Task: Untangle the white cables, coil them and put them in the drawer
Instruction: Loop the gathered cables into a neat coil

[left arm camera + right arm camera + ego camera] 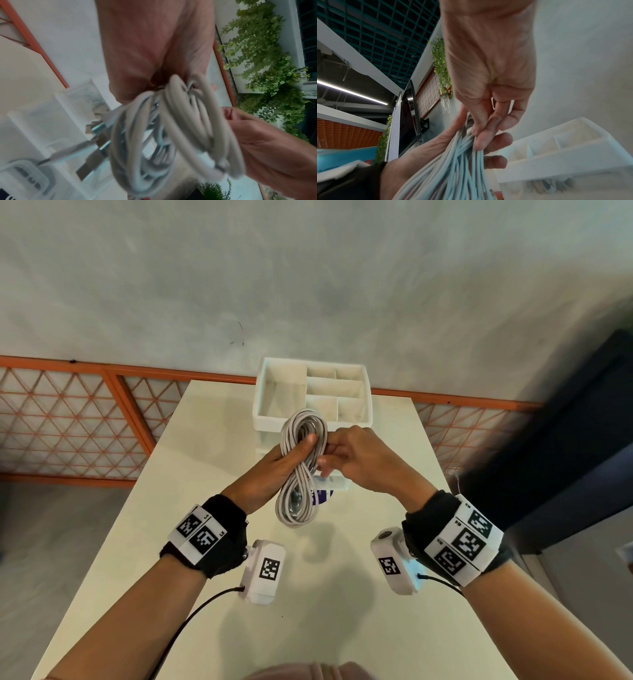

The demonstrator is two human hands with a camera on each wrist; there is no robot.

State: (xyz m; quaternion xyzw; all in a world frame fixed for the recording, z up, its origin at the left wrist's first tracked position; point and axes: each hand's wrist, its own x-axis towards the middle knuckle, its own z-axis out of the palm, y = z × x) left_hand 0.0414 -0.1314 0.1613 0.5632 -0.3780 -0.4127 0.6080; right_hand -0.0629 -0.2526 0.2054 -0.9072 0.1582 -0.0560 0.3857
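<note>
A coil of white cable (300,470) hangs in a long loop above the middle of the table, seen close up as the coil (168,135) and as a bundle of strands (458,162) in the wrist views. My left hand (274,470) grips the coil at its waist, fingers curled round it. My right hand (346,453) pinches the same strands from the right, fingertips (481,140) on the cable. The white drawer unit (311,392) stands just behind, its divided top tray showing. A drawer front below it is mostly hidden by the coil and hands.
The white table (205,542) runs from me to the grey wall. An orange lattice fence (68,419) lines the back on both sides. A dark piece of furniture (565,440) stands at the right. Plants (267,60) grow beside the table.
</note>
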